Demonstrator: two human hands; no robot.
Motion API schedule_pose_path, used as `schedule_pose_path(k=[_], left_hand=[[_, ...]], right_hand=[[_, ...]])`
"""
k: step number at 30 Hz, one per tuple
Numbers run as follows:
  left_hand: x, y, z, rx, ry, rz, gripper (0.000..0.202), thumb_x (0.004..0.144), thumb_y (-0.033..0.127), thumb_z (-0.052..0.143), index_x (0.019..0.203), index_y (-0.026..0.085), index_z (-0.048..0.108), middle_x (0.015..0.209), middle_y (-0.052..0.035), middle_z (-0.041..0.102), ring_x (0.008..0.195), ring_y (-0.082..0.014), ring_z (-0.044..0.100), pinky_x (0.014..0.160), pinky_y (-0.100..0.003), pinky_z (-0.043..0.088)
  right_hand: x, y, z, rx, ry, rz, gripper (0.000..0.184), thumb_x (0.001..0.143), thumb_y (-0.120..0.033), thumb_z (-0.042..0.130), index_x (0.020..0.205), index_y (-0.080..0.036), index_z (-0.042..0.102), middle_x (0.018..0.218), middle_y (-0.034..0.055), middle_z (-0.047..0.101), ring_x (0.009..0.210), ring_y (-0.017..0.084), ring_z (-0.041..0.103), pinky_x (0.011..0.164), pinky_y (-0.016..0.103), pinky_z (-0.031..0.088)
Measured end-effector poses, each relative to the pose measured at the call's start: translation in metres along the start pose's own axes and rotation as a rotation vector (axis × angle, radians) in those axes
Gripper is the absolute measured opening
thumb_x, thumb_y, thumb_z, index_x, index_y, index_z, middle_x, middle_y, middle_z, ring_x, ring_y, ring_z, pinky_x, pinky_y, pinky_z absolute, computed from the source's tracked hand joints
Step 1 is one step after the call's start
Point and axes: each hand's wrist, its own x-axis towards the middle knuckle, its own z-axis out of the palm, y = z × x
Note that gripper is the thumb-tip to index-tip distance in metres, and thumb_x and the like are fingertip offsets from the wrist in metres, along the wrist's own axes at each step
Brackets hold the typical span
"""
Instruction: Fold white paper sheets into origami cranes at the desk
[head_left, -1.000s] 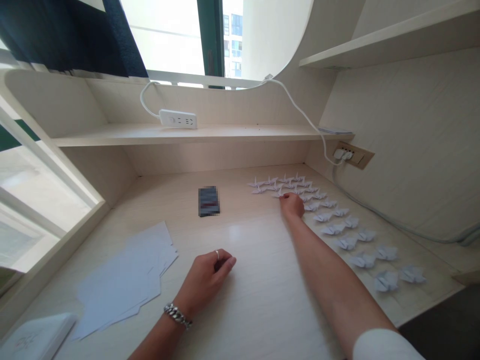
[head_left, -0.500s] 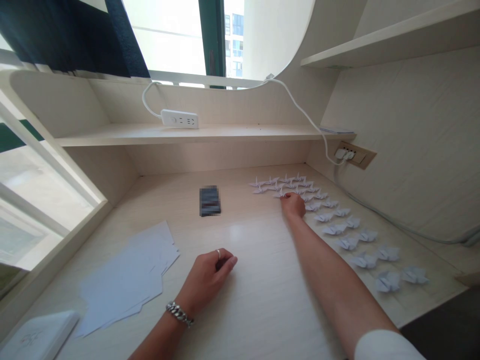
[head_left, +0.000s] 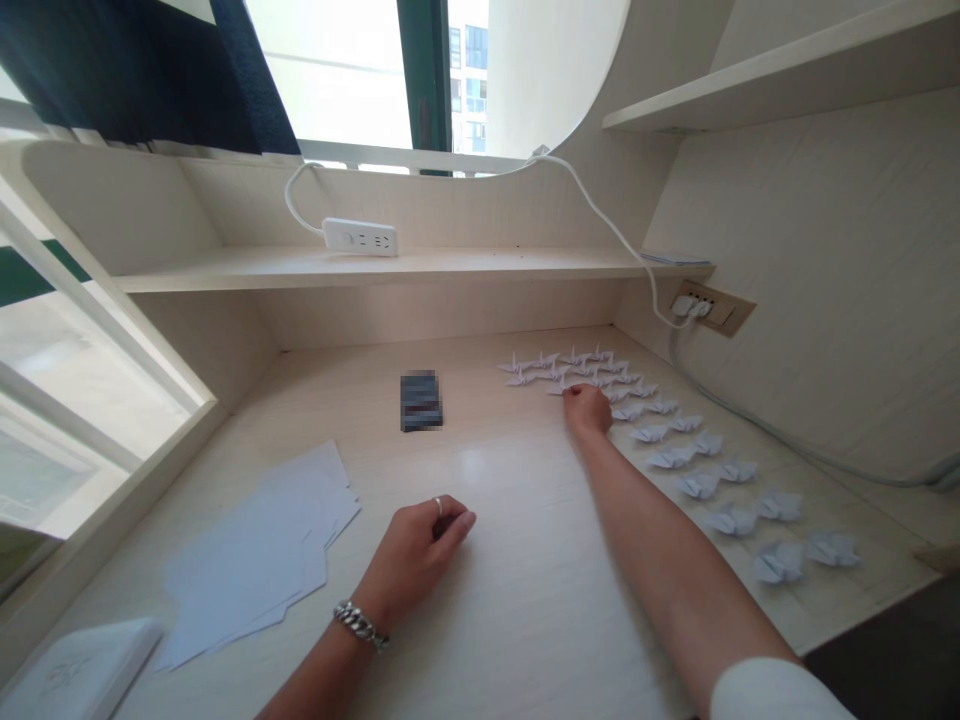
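My right hand (head_left: 589, 410) rests at the near end of the rows of white origami cranes (head_left: 675, 450), its fingers closed on one crane (head_left: 561, 388) whose paper sticks out to the left. The cranes stand in several close rows on the pale wood desk (head_left: 510, 610). My left hand (head_left: 416, 548), with a ring and a chain bracelet (head_left: 361, 625), lies curled on the desk, holding nothing visible. To its left is a loose pile of white paper sheets (head_left: 255, 555). A pixelated dark rectangular object (head_left: 421, 401) lies beyond it.
A white notebook or box (head_left: 82, 675) sits at the near left corner. Above the desk runs a wooden shelf (head_left: 375, 270) carrying a white power strip (head_left: 360, 237). Its cable leads to a wall socket (head_left: 701, 307) on the right. A window (head_left: 330, 70) is behind.
The whole view has drifted slightly, with the desk items shifting a little to the right. Both hands keep the same pose and place on the desk.
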Motion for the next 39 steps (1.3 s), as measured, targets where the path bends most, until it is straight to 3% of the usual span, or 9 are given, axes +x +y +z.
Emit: schedule_pose_path(k=[18,26,32,36,39], left_hand=[[0.0,0.001,0.0,-0.003,0.013,0.002,0.033,0.086,0.045,0.047,0.076,0.02,0.066,0.07,-0.0013,0.067,0.065,-0.0162,0.057,0.062,-0.027,0.041],[0.001,-0.008,-0.01,0.03,0.081,-0.033,0.028,0.083,0.043,0.05,0.082,0.021,0.068,0.074,-0.0017,0.07,0.067,-0.0167,0.061,0.065,-0.028,0.043],[0.003,-0.016,-0.037,0.208,0.18,-0.121,0.023,0.079,0.036,0.053,0.082,0.02,0.07,0.081,-0.0035,0.072,0.076,-0.0191,0.064,0.072,-0.029,0.047],[-0.003,-0.023,-0.073,0.412,0.237,-0.271,0.022,0.078,0.029,0.056,0.089,0.019,0.072,0.09,-0.0052,0.073,0.085,-0.0201,0.065,0.079,-0.029,0.047],[-0.018,-0.04,-0.103,0.521,0.269,-0.391,0.027,0.076,0.026,0.059,0.1,0.019,0.071,0.097,-0.0062,0.073,0.088,-0.0207,0.065,0.082,-0.029,0.047]], right_hand=[[0.001,0.002,0.001,0.043,0.005,-0.014,0.03,0.077,-0.037,0.06,0.099,-0.023,0.074,0.101,0.0141,0.071,0.095,0.028,0.065,0.078,0.036,0.048],[-0.016,0.014,-0.007,0.095,0.001,-0.089,0.039,0.076,-0.031,0.062,0.111,-0.014,0.063,0.095,0.0106,0.071,0.095,0.024,0.064,0.082,0.031,0.045],[-0.066,0.025,-0.022,0.138,-0.137,-0.252,0.02,0.08,-0.036,0.057,0.086,-0.021,0.068,0.086,0.0037,0.072,0.082,0.019,0.063,0.072,0.027,0.042],[-0.113,0.024,-0.03,0.132,-0.242,-0.413,0.02,0.081,-0.037,0.055,0.083,-0.023,0.069,0.081,0.0019,0.072,0.077,0.018,0.063,0.068,0.027,0.04],[-0.148,0.019,-0.034,0.116,-0.342,-0.492,0.02,0.081,-0.039,0.056,0.083,-0.025,0.07,0.082,0.0006,0.072,0.078,0.018,0.063,0.067,0.027,0.04]])
